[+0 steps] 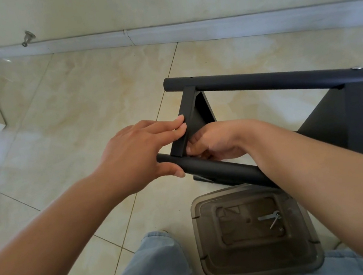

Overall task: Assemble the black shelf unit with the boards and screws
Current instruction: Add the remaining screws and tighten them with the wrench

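On the tiled floor (89, 99), in the head view, the shelf unit lies on its side, its two poles running left to right. The far pole (262, 81) already carries a screw (356, 67); the near pole (224, 173) slants down to the right under the right forearm. Between their left ends sits a small board (187, 119), its long edge crossing from one pole to the other, and a bigger board (349, 120) stands off to the right.

The left hand (140, 151) lies mostly straight, fingers (180, 123) pressing the board's left edge, thumb touching the near pole. The right hand (216, 141) is curled in at the joint of board and near pole; whether it pinches a screw I cannot tell.

Nearest the body, a clear tub (254, 228) holds a hex key (271, 217) and what looks like a leftover screw.

The joint lies just beside both hands, the right nearer, so fastening there is likely the step in hand.
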